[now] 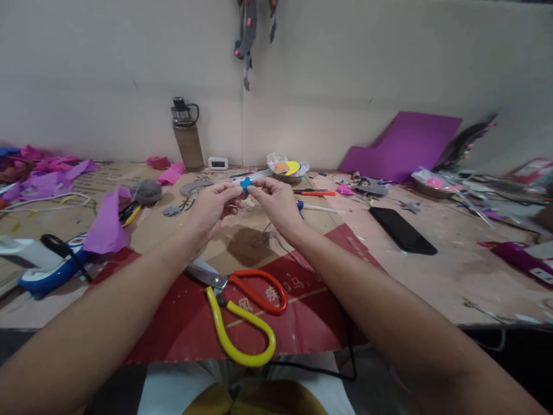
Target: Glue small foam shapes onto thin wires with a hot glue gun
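Observation:
A small blue flower-like piece (246, 184) is pinched between the fingertips of both hands, above the middle of the work surface. My left hand (218, 206) grips it from the left with thumb and forefinger, the other fingers curled. From the right, my right hand (276, 203) holds its other side the same way. Large scissors (222, 281) with one red and one yellow handle lie below the hands, partly spread, on a red-printed cardboard sheet (173, 323). Thin grey thread (276, 236) lies on the cardboard beneath my right hand.
Behind the hands stand a water bottle (188, 138), a small digital clock (218, 163) and a filled bowl (287, 170). A black phone (402, 230) lies at right. Grey yarn (147, 191), purple sheet scraps (108, 225) and a blue tape dispenser (52, 274) lie at left.

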### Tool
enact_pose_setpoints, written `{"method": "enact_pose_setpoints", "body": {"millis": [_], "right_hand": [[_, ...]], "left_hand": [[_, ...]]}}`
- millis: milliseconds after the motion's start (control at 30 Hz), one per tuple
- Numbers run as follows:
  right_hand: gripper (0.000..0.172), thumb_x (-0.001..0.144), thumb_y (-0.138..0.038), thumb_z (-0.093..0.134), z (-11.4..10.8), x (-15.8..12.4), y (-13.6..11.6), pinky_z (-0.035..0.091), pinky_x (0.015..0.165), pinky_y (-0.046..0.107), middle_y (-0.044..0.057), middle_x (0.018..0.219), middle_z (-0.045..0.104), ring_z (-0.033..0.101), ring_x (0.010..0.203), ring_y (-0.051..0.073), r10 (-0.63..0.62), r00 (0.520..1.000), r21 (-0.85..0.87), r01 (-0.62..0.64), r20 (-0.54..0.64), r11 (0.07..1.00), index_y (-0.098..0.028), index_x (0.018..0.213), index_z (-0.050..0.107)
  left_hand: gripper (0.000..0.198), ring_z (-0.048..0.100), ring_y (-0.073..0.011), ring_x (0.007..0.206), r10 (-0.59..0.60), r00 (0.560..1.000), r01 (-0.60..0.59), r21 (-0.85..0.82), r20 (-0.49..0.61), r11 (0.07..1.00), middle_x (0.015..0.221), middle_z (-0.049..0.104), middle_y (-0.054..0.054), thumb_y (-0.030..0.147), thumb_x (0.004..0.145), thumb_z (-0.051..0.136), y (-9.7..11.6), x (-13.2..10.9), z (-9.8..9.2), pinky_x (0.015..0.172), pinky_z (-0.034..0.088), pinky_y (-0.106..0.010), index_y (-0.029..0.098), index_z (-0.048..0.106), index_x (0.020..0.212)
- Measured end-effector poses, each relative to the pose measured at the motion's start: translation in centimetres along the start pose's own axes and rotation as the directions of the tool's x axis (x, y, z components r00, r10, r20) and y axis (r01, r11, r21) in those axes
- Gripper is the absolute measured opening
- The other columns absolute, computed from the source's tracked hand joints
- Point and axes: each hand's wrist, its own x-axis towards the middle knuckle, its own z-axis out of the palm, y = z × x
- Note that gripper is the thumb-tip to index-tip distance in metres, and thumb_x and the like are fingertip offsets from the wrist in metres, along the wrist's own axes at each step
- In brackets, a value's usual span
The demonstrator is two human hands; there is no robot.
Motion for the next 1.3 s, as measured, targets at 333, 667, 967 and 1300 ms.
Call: {"method": "enact_pose_setpoints", "body": {"millis": [333, 667, 967, 1300], "right_hand": [[0.021, 0.079, -0.036, 0.063, -2.5, 0.2, -0.1, 0.024, 0.053, 0.026, -0.006, 0.055, 0.045, 0.035, 0.053, 0.009, 0.066, 0.990, -0.225, -0.037, 0.123, 0.974, -0.017, 0.071, 0.061], [0.014, 0.082, -0.029, 0.062, -3.0, -0.6, -1.8, 0.030, 0.058, 0.026, 0.002, 0.069, 0.065, 0.051, 0.062, 0.012, 0.048, 0.977, -0.523, 0.070, 0.208, 0.849, -0.018, 0.077, 0.069], [0.013, 0.085, -0.029, 0.063, -2.8, -1.0, -2.9, 0.030, 0.059, 0.028, 0.002, 0.066, 0.062, 0.050, 0.061, 0.014, 0.065, 0.961, -0.637, 0.127, 0.269, 0.760, -0.018, 0.080, 0.070], [0.012, 0.083, -0.019, 0.063, -1.9, -2.0, -1.4, 0.034, 0.063, 0.027, -0.002, 0.073, 0.053, 0.045, 0.065, 0.013, -0.143, 0.986, -0.433, 0.165, 0.084, 0.886, -0.019, 0.094, 0.060]], "left_hand": [[0.027, 0.062, -0.0120, 0.064, -0.028, 0.991, -0.014, 0.304, 0.133, 0.952, 0.075, 0.072, -0.007, 0.037, 0.069, 0.077, 0.6, 0.9, -1.4, 0.059, 0.044, -0.023, 0.013, 0.074, 0.079], [0.023, 0.058, -0.0136, 0.060, 0.030, 0.976, -0.165, 0.639, 0.216, 0.751, 0.066, 0.068, -0.002, 0.033, 0.067, 0.072, 0.9, 0.7, -1.5, 0.060, 0.043, -0.026, 0.016, 0.074, 0.082], [0.016, 0.055, -0.0139, 0.058, -0.014, 0.965, -0.198, 0.767, 0.260, 0.611, 0.061, 0.066, -0.001, 0.031, 0.066, 0.065, 1.3, 0.4, -1.1, 0.056, 0.037, -0.026, 0.016, 0.070, 0.069], [0.009, 0.051, -0.0117, 0.054, 0.086, 0.994, -0.107, 0.601, 0.064, 0.792, 0.054, 0.058, 0.001, 0.023, 0.065, 0.063, 0.2, 0.2, -0.6, 0.055, 0.037, -0.025, 0.017, 0.061, 0.058]]}}
